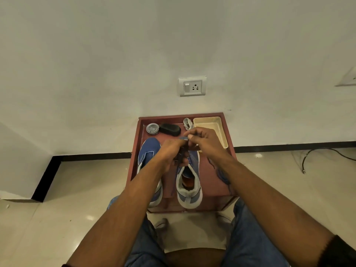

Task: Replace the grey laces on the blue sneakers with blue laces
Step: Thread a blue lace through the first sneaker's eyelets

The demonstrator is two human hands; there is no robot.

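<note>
Two blue sneakers stand side by side on a low red-brown table (215, 170). The left sneaker (148, 153) is partly under my left forearm. The right sneaker (189, 187) faces away from me, its opening toward the camera. Both hands work above its lacing area. My left hand (172, 153) curls over the eyelets and seems to grip the lace or tongue there. My right hand (202, 140) pinches a blue lace (183, 138) at its fingertips. More blue lace (221, 173) trails on the table under my right forearm. A bundle of grey laces (187, 124) lies at the table's back.
At the table's back stand a round tin (152, 129), a black brush (170, 129) and a cream tray (212, 128). A wall with a socket (192, 86) rises behind. A cable (327, 153) lies on the floor to the right. My knees flank the table's front.
</note>
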